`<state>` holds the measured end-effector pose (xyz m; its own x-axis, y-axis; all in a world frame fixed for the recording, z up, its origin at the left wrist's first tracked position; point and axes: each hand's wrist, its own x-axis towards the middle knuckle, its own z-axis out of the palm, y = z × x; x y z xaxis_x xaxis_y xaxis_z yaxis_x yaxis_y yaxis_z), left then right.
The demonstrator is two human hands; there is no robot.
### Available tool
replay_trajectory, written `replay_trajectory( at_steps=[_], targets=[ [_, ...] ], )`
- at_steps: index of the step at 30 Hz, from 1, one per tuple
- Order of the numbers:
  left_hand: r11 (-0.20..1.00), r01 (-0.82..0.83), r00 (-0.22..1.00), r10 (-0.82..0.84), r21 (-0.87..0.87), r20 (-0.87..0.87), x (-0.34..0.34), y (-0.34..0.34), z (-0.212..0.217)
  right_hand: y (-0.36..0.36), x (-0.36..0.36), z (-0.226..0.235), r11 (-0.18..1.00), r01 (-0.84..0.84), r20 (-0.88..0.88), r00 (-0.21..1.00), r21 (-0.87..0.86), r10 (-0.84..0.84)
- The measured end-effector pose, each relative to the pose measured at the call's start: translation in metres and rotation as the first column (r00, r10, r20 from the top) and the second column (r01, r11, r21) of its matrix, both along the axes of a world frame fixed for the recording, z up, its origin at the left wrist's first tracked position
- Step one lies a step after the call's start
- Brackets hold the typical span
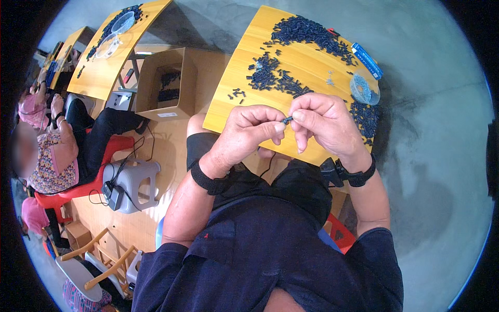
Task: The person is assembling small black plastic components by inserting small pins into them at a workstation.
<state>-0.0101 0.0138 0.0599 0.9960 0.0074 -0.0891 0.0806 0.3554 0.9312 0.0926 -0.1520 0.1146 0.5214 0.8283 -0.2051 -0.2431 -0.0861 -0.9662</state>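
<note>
Above the near edge of the yellow table, both hands meet over a small dark, plug-like piece. Thumb and forefinger of my left hand pinch it from one side. My right hand grips it from the other, partly hiding it; whether that hand also holds a second tiny part is too small to tell. Just beyond the fingers lies a loose pile of similar small black pieces. A larger heap of them covers the far part of the tabletop, and more black pieces lie near my right wrist.
A clear plastic tub with small light-blue parts stands at the table's right edge, near a blue box. Few loose pale bits lie beside it. Left are an open cardboard box, a grey stool with cables, and a seated person.
</note>
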Motion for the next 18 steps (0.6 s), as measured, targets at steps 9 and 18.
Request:
replay_trajectory(
  at_steps=[9,18],
  targets=[
    [1.0,0.017,0.996,-0.018,0.011,0.09,-0.001,-0.003,-0.008,-0.003,0.001,0.005,0.996,-0.048,0.055,0.997,-0.071,0.052],
    [0.998,0.059,0.998,-0.059,0.026,0.018,-0.004,-0.003,0.0,-0.003,0.007,0.011,0.987,-0.137,0.054,0.988,-0.088,0.142]
  ],
)
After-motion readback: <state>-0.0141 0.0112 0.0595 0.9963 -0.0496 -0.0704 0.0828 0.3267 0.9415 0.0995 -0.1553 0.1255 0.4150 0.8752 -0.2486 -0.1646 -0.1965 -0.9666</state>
